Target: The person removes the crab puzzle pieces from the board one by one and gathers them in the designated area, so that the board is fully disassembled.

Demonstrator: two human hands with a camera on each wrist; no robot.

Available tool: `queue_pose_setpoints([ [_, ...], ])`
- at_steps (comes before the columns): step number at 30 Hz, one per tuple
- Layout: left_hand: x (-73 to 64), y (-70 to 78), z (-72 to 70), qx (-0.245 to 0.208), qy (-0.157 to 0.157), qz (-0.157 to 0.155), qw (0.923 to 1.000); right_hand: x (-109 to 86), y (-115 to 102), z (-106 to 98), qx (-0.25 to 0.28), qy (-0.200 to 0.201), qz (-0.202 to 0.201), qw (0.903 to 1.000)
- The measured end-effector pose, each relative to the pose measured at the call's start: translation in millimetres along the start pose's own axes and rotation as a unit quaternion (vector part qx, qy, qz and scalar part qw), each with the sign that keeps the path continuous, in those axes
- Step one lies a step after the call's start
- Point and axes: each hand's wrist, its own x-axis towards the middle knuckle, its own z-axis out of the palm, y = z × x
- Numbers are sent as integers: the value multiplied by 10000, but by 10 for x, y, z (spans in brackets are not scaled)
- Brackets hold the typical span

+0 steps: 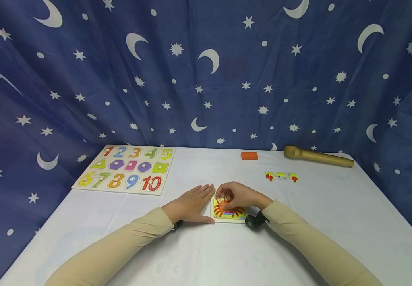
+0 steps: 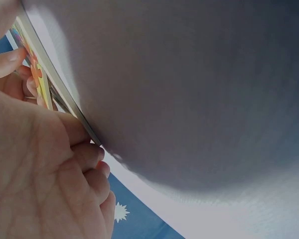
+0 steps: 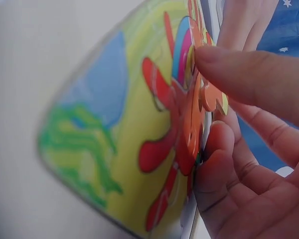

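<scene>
A small jigsaw board [image 1: 229, 222] with a red, many-legged crab-like picture on yellow lies at the table's middle. My right hand [image 1: 240, 194] is over its upper part. In the right wrist view, its thumb and fingers pinch an orange puzzle piece [image 3: 213, 98], which stands tilted up from the picture. Flat beside the board's left side lies my left hand [image 1: 190, 204], its fingers extended and its thumb by the near left corner. The left wrist view shows its fingers against the board's edge. The right hand hides part of the picture.
Several joined yellow-and-red puzzle pieces [image 1: 282, 176] lie to the right. Behind them are an orange block [image 1: 249, 155] and a gold microphone-shaped object [image 1: 318, 156]. A number-and-shape board [image 1: 123, 170] is at the back left. A starry blue curtain [image 1: 206, 79] hangs behind the table.
</scene>
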Motion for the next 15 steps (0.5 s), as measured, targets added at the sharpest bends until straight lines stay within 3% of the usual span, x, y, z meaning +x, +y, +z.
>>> queue_pose_setpoints([
  [15,-15,20,-21,-34,17,-20,10000,-4,0,-4,-139,11,-158,9998],
])
